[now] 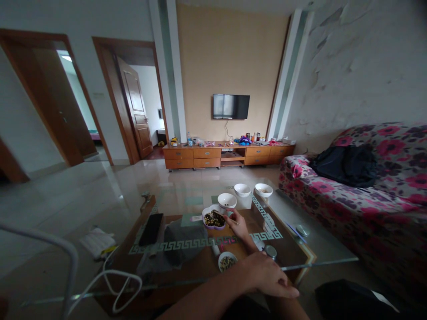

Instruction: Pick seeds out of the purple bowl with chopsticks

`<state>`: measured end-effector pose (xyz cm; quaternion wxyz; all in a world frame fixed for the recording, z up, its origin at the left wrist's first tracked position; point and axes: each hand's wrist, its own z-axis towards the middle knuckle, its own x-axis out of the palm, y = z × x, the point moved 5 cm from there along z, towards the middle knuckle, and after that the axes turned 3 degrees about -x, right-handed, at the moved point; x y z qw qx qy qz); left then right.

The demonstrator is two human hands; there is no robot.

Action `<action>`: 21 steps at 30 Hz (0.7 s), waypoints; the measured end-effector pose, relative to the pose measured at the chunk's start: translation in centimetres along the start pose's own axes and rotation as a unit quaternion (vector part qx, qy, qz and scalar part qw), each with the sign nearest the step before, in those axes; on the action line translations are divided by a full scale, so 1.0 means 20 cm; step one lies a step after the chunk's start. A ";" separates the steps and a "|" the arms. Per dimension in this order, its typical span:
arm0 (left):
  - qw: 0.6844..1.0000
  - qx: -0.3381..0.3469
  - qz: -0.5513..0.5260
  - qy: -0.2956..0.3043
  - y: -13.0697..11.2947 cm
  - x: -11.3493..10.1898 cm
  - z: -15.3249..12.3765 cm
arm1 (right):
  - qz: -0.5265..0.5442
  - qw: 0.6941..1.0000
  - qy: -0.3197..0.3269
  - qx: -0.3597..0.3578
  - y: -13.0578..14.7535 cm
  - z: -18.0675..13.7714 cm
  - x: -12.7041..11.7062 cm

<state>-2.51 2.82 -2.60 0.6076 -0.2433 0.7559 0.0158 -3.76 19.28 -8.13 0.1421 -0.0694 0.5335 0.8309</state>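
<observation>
My right hand (237,223) is closed around a slim pale-brown tool (218,214), whose exact kind I cannot make out. The tool's tip is over a lilac-rimmed bowl (214,227) of mixed dark and yellow beans or grains. Just behind that bowl stands a white bowl (227,201) with a few dark bits inside. Across my right forearm lies my left hand (275,276), holding nothing, one finger stretched out and the others partly hidden. A small white bowl (227,262) of mixed pieces sits nearest my left forearm.
Two white bowls (242,190) stand farther back on the glass table (327,260). A black phone-like slab (151,229) lies left, near a clear plastic sheet (180,244). A jar with a metal lid (270,252) is beside my right arm. White cable (116,284) loops at front left.
</observation>
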 end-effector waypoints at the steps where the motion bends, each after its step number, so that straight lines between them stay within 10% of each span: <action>1: 1.000 0.008 0.004 -0.006 0.00 0.00 -0.01 | -0.003 1.000 0.003 0.002 0.00 0.00 0.00; 12: 0.957 0.081 0.105 -0.259 0.05 0.02 -0.39 | 0.011 0.999 0.037 0.022 -0.01 -0.01 -0.03; 21: 0.949 -0.054 -0.121 -0.286 0.55 0.24 -1.01 | 0.053 0.996 0.033 0.069 -0.03 -0.07 -0.11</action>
